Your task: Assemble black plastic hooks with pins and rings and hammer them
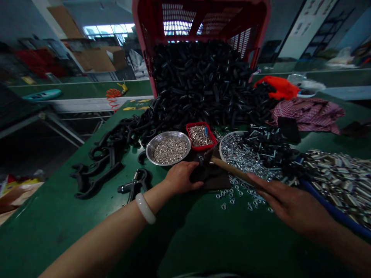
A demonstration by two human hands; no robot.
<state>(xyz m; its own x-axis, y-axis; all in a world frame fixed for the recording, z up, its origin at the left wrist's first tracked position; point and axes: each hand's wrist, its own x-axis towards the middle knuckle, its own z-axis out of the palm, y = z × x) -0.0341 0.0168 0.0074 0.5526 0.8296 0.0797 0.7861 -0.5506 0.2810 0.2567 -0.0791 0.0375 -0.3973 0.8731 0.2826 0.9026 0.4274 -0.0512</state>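
Observation:
My right hand is closed round the wooden handle of a hammer. The hammer's dark head is low over a dark block on the green table. My left hand, with a white bangle at the wrist, is at the block's left side. Its thumb and forefinger curve about something dark that blends into the block. Just behind the hands are a metal bowl of small silver pieces and a red tray of metal pins. A black clamp-like part with a spring lies left of my left hand.
A red crate spills black curved parts over the table's back. On the right are a heap of screws, silver metal pieces and a checked cloth. More black parts lie left.

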